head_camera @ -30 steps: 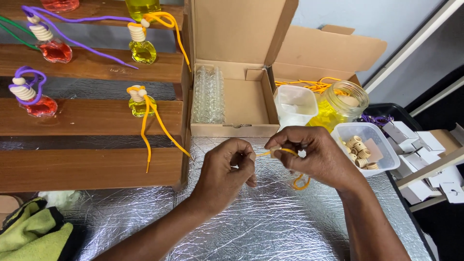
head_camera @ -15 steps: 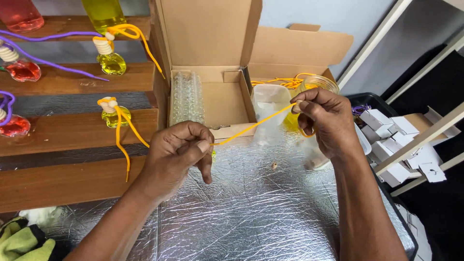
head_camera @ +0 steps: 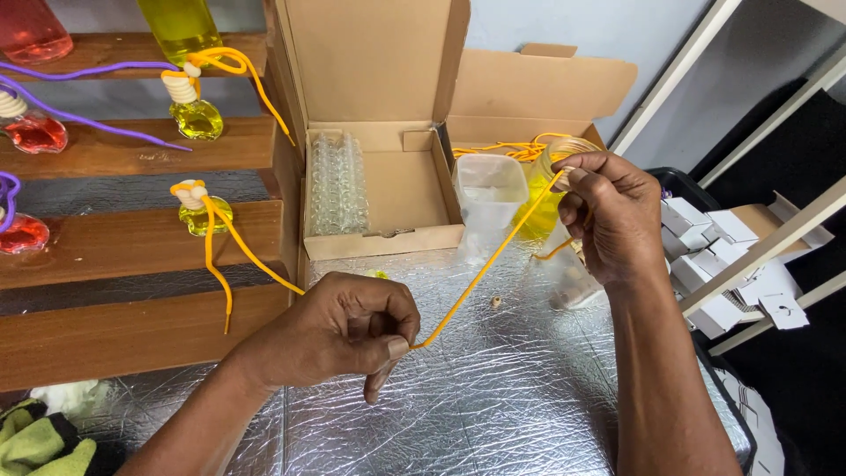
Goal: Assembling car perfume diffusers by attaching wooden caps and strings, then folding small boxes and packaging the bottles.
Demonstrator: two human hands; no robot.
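Silver quilted foil (head_camera: pixel 493 397) covers the work surface, crinkled and shiny, with a wooden stepped shelf (head_camera: pixel 132 256) rising at the left and a pale wall behind. White metal bars (head_camera: pixel 758 247) slant down the right side over a heap of small white boxes (head_camera: pixel 723 256).

An open cardboard box (head_camera: pixel 397 185) stands at the back of the foil with a block of small clear glass bottles (head_camera: pixel 337 183) packed along its left wall (the remaining floor of the box is bare). Just right of it sits a clear plastic tub (head_camera: pixel 489 189), contents not discernible, and behind the tub a glass jar of yellow liquid (head_camera: pixel 542 189) with loose orange cords lying above it. On the shelf steps are small round bottles of yellow liquid (head_camera: pixel 198 115) and red liquid (head_camera: pixel 35 132), corded in orange and purple.

An orange cord (head_camera: pixel 489 260) runs taut between the hands, above the foil. Curled into a loose fist, the left hand (head_camera: pixel 339 330) pinches the cord's lower end between thumb and forefinger. Raised by the jar, the right hand (head_camera: pixel 612 216) pinches the upper end with its fingers curled.
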